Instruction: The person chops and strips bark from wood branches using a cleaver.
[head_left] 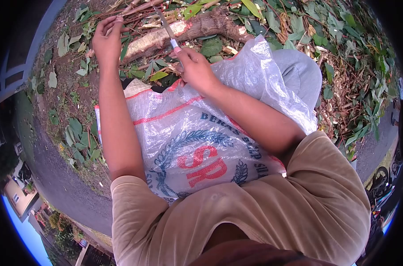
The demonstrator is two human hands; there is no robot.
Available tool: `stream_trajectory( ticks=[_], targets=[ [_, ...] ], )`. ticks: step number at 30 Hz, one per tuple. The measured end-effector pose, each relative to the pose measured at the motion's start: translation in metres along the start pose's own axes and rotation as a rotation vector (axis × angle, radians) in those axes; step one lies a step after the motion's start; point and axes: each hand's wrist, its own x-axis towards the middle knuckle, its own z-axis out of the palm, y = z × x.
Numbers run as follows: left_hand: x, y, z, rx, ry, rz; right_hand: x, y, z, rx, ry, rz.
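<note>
Clearly the right hand [197, 71] grips a knife [167, 27] against the branch [188, 30] (bark partly stripped), while the left hand [106, 39] clasps twigs [135, 9], steadying them above the sack [197, 146].

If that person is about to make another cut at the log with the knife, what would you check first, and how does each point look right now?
1. Right hand grips the knife: ok.
2. Blade lies on the log: ok.
3. Left hand off the blade, on thin branches: ok.
4. Sack covers the lap: ok.
5. Log is steady: cannot tell.
6. Blade sharpness: cannot tell.
</note>
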Motion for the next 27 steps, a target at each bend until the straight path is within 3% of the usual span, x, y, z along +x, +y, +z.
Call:
stream_trajectory(
  ticks=[1, 11, 13, 15, 16, 18, 19, 21, 27],
  targets=[
    [-0.003, 0.008, -0.004, -0.009, 0.030, 0.015, 0.002, 0.001, -0.002, 0.096, 0.010, 0.103],
    [-0.025, 0.046, -0.057, -0.073, 0.180, 0.035, 0.004, -0.026, -0.013, 0.254, 0.110, 0.103],
    [-0.027, 0.045, -0.059, -0.072, 0.163, 0.020, 0.003, -0.025, -0.011, 0.227, 0.067, 0.124],
    [-0.025, 0.042, -0.058, -0.119, 0.154, 0.031, -0.003, -0.033, -0.010, 0.314, -0.129, 0.340],
    [-0.025, 0.040, -0.057, -0.103, 0.133, 0.057, -0.005, -0.031, -0.008, 0.307, -0.133, 0.338],
    [-0.023, 0.036, -0.057, -0.095, 0.111, 0.088, -0.006, -0.024, -0.003, 0.146, -0.316, 0.376],
    [-0.022, 0.034, -0.058, -0.096, 0.117, 0.090, -0.007, -0.022, 0.000, 0.141, -0.322, 0.374],
    [-0.021, 0.033, -0.059, -0.112, 0.101, 0.089, -0.010, -0.016, 0.004, -0.247, -0.322, 0.199],
    [-0.019, 0.026, -0.062, -0.100, 0.113, 0.057, -0.004, -0.022, -0.003, 0.105, -0.126, 0.194]
  ],
)
